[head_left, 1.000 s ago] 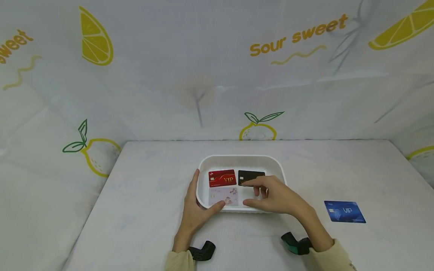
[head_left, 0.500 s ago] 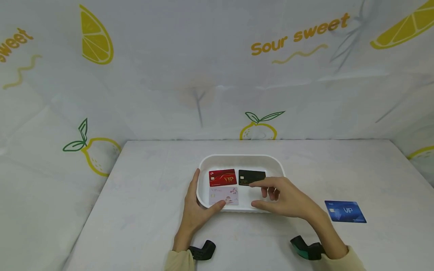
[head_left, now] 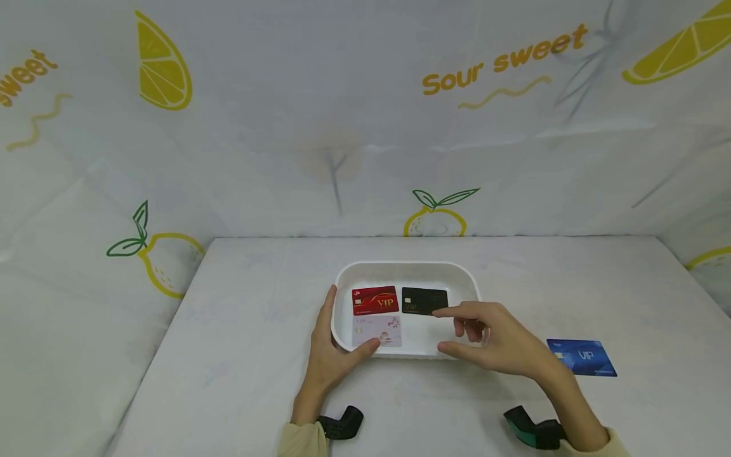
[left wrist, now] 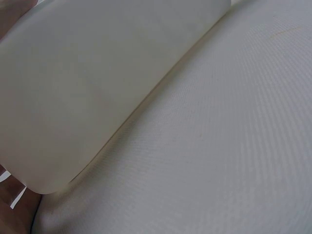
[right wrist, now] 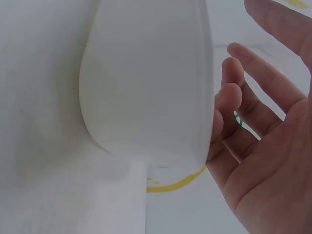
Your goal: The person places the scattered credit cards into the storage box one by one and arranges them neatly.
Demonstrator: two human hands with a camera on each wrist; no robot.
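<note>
A white plastic tray [head_left: 434, 274] lies on the table with three cards inside. The red VIP card [head_left: 375, 300] is back left, the black card [head_left: 419, 299] beside it, and the pale pink card [head_left: 377, 331] front left. My left hand [head_left: 331, 362] holds the tray's front left corner, thumb over the front rim and fingers along the left wall. Over the tray's right front part hovers my right hand [head_left: 499, 336], holding nothing, its index finger stretched towards the black card and thumb apart. In the right wrist view its fingers are beside the tray's wall [right wrist: 151, 87].
A blue VIP card [head_left: 585, 357] lies on the white tabletop [head_left: 240, 355] to the right of the tray, partly behind the right hand's wrist. Behind the table hangs a white cloth [head_left: 257, 158] printed with lemons. Each wrist carries a black device.
My right hand has drawn back to the right and slightly towards me, uncovering more of the black card. The left hand, the tray and the cards stay where they were.
</note>
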